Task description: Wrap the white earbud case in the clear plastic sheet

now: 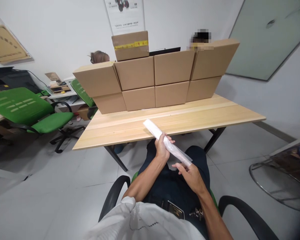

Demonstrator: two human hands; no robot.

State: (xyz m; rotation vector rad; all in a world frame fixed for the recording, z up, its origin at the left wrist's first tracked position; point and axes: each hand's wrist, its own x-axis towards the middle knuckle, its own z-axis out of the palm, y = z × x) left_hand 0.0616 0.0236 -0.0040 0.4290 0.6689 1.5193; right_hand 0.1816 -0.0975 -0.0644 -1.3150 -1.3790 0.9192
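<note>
A long white roll in clear plastic [154, 129] slants over my lap at the table's front edge, its upper end towards the tabletop. My left hand [162, 148] is closed around its middle, with the thumb on top. At the lower end, near my right thigh, my right hand [190, 175] holds the loose clear film, and its fingers show faintly through the plastic. The right thumb stands a little away from the roll. What exactly the roll is made of, I cannot make out.
A wooden table [130, 128] stands before me. Cardboard boxes [135, 73] form a two-high wall along its back, with a smaller taped box [131, 46] on top. Two people sit behind them. Green chairs [52, 120] are on the left; a metal-framed stool [272, 190] is right.
</note>
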